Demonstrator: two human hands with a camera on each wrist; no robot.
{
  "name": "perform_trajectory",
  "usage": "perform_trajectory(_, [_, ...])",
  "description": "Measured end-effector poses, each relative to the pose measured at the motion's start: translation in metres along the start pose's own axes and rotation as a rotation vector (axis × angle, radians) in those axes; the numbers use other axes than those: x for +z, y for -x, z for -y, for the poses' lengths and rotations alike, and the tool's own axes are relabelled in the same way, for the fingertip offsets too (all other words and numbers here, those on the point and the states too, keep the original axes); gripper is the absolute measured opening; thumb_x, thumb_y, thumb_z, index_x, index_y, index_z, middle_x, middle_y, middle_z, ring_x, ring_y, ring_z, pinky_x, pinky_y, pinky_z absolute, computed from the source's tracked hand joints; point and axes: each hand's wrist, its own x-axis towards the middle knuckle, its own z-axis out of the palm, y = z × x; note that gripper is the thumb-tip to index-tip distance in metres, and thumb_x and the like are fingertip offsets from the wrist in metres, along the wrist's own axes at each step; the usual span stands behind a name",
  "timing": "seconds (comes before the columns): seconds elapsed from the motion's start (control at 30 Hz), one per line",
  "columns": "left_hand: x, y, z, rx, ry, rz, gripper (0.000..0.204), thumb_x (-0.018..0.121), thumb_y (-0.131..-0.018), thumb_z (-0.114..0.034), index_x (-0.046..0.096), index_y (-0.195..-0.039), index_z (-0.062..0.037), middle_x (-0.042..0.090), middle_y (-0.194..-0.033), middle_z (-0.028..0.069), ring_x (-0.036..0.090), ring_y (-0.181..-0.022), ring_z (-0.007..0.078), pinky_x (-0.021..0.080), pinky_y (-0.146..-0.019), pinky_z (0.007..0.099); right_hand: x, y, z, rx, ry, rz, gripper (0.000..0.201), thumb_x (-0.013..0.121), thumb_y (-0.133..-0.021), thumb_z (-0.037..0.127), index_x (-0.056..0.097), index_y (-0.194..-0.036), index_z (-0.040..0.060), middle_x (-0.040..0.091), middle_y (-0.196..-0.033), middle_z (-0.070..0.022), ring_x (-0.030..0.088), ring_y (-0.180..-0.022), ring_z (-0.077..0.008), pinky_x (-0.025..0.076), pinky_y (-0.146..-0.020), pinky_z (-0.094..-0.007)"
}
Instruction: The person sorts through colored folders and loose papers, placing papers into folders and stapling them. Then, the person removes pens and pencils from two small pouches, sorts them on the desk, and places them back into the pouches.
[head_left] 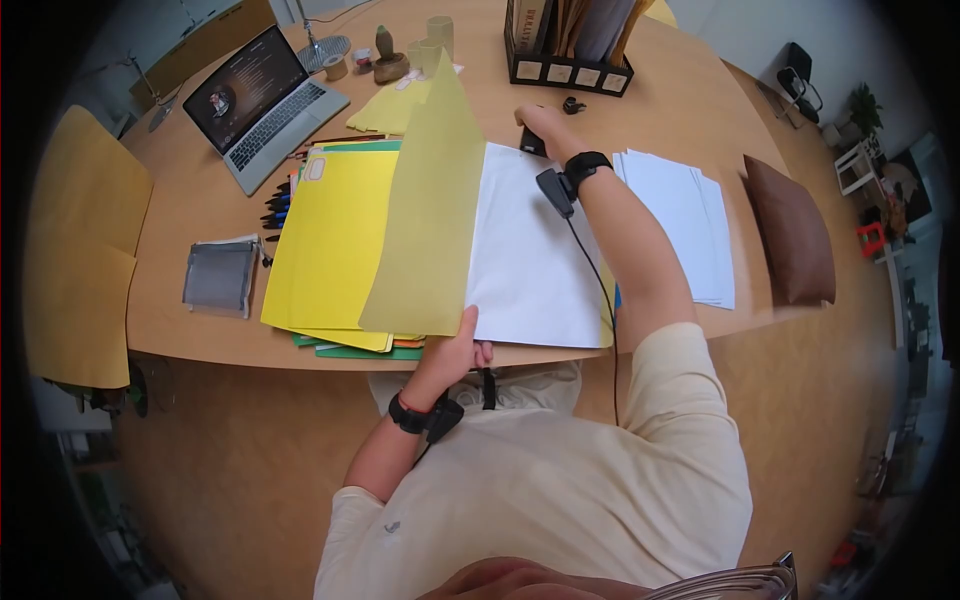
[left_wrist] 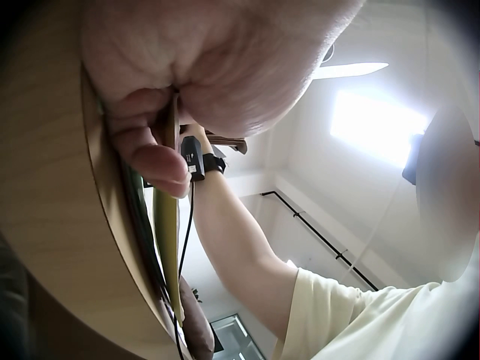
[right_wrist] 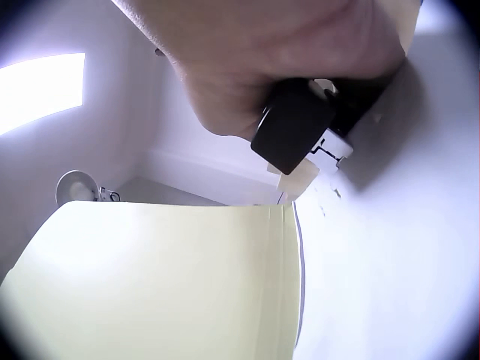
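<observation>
A yellow folder [head_left: 425,210] lies with its cover raised beside white sheets [head_left: 535,250]. The left hand [head_left: 455,355] pinches the folder's lower edge near the fold, its fingers [left_wrist: 161,165] curled round that edge in the left wrist view. At the top of the white sheets, the right hand [head_left: 547,128] grips a black device [head_left: 533,144]. In the right wrist view this dark block [right_wrist: 294,127] shows under the right hand [right_wrist: 292,45], with a metal part against the paper. Its exact kind is hard to tell.
Yellow folders [head_left: 330,240] are stacked at left, near pens and a grey pouch [head_left: 218,276]. A laptop [head_left: 262,105] stands behind. To the right are loose papers [head_left: 685,230] and a brown cushion [head_left: 790,230]; a black file holder [head_left: 570,75] stands at the back.
</observation>
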Motion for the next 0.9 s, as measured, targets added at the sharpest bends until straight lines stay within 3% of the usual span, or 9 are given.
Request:
perform_trajectory(0.13, [0.000,-0.002,0.003,-0.017,0.063,-0.013,0.040,0.047,-0.117,-0.030,0.061,-0.101,0.0035,0.064,-0.066,0.0091,0.059,-0.049,0.0145,0.048,-0.048,0.0288,-0.021,-0.034,-0.034,-0.043,0.297,-0.211,0.048,0.068,-0.086,0.025,0.073,-0.115,-0.0119,0.074,-0.123,-0.0294,0.072,-0.117,-0.0406,0.056,-0.094,-0.0422])
perform_trajectory(0.17, [0.001,-0.002,0.001,-0.028,0.062,-0.016,0.040,0.046,-0.117,-0.030,0.062,-0.100,0.0029,0.065,-0.066,0.0089,0.060,-0.051,0.0145,0.049,-0.049,0.0284,-0.030,-0.026,-0.030,-0.057,0.392,-0.219,0.055,0.069,-0.089,0.030,0.071,-0.120,-0.0160,0.069,-0.132,-0.0351,0.067,-0.128,-0.0437,0.055,-0.104,-0.0440])
perform_trajectory(0.27, [0.001,0.000,-0.002,-0.048,0.064,-0.019,0.043,0.043,-0.118,-0.031,0.063,-0.098,0.0017,0.066,-0.067,0.0083,0.060,-0.053,0.0142,0.051,-0.051,0.0275,-0.049,-0.035,-0.042,-0.149,0.606,-0.195,0.052,0.071,-0.090,0.031,0.073,-0.122,-0.0106,0.070,-0.132,-0.0321,0.067,-0.126,-0.0425,0.055,-0.105,-0.0447])
perform_trajectory(0.37, [0.001,-0.001,-0.002,-0.041,0.073,-0.014,0.043,0.044,-0.118,-0.032,0.064,-0.099,0.0016,0.066,-0.068,0.0080,0.060,-0.053,0.0138,0.051,-0.051,0.0270,-0.057,-0.035,-0.053,-0.228,0.615,-0.234,0.046,0.078,-0.084,0.029,0.079,-0.123,0.0030,0.075,-0.125,-0.0235,0.071,-0.118,-0.0390,0.056,-0.100,-0.0424])
perform_trajectory(0.47, [0.000,-0.003,0.004,-0.031,0.081,-0.013,0.041,0.045,-0.117,-0.031,0.063,-0.100,0.0018,0.065,-0.067,0.0088,0.060,-0.052,0.0140,0.050,-0.049,0.0271,-0.067,-0.028,-0.052,-0.239,0.626,-0.191,0.047,0.077,-0.088,0.030,0.077,-0.132,0.0131,0.072,-0.137,-0.0171,0.067,-0.126,-0.0407,0.054,-0.107,-0.0428])
perform_trajectory(0.57, [0.000,-0.005,0.008,-0.035,0.120,-0.036,0.039,0.048,-0.116,-0.031,0.061,-0.102,0.0023,0.064,-0.065,0.0104,0.059,-0.049,0.0151,0.047,-0.046,0.0276,-0.069,-0.026,-0.052,-0.235,0.646,-0.214,0.048,0.078,-0.088,0.030,0.077,-0.134,0.0162,0.072,-0.137,-0.0148,0.068,-0.126,-0.0388,0.054,-0.107,-0.0425])
perform_trajectory(0.67, [0.001,-0.004,0.006,-0.046,0.115,-0.038,0.039,0.047,-0.117,-0.031,0.062,-0.102,0.0022,0.064,-0.066,0.0099,0.060,-0.050,0.0149,0.048,-0.048,0.0273,-0.068,-0.007,-0.043,-0.245,0.603,-0.317,0.050,0.075,-0.089,0.034,0.075,-0.133,0.0088,0.075,-0.127,-0.0210,0.070,-0.118,-0.0410,0.055,-0.105,-0.0429])
perform_trajectory(0.77, [0.001,-0.002,0.004,-0.025,0.107,-0.020,0.042,0.044,-0.118,-0.031,0.064,-0.100,0.0017,0.065,-0.069,0.0086,0.061,-0.055,0.0143,0.051,-0.052,0.0274,-0.073,0.037,-0.028,-0.338,0.654,-0.433,0.051,0.073,-0.092,0.037,0.075,-0.132,0.0046,0.075,-0.127,-0.0225,0.070,-0.119,-0.0415,0.054,-0.105,-0.0436])
perform_trajectory(0.9, [-0.001,-0.003,0.009,-0.007,0.140,-0.007,0.041,0.043,-0.118,-0.030,0.063,-0.103,0.0017,0.065,-0.071,0.0085,0.061,-0.057,0.0149,0.051,-0.053,0.0282,-0.101,0.115,-0.034,-0.350,0.478,-0.206,0.060,0.075,-0.093,0.040,0.071,-0.128,-0.0077,0.074,-0.122,-0.0290,0.071,-0.115,-0.0420,0.055,-0.101,-0.0432])
